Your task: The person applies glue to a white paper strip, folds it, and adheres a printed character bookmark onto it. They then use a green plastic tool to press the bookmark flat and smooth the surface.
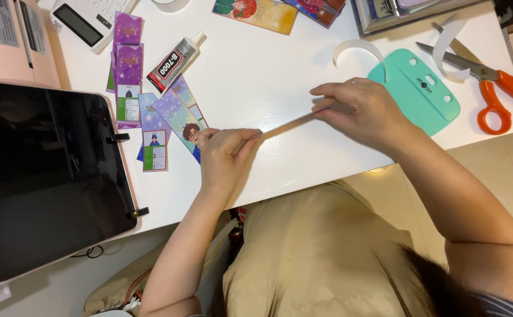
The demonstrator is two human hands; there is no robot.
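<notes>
Both hands hold a thin pale strip (288,124) taut above the white bench (268,76), left hand (224,158) and right hand (359,108) each with a closed grip on one end.

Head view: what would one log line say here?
left hand | pinches end of thin flat strip | right hand | pinches other end | above white table
</notes>
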